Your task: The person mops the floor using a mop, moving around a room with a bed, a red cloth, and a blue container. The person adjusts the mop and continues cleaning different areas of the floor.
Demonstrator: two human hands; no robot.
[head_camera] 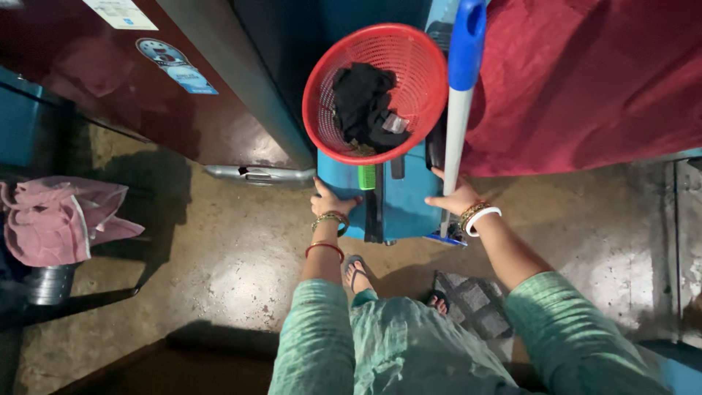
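Observation:
A blue box-like stool [402, 197] stands on the floor between a dark red fridge and a red-covered bed. My left hand [330, 200] grips its left edge. My right hand [455, 197] holds its right edge, beside a mop handle. On top of the stool rests a red mesh basket [424, 66] with a black cloth [363, 102] inside. A green comb [366, 177] lies on the stool's top near my left hand.
A white and blue mop handle [458, 110] leans by the stool. The dark red fridge [168, 80] stands at left, the red bedcover [585, 80] at right. A pink cloth [58, 219] drapes over a metal pot at far left. A grey floor mat [472, 301] lies under my feet.

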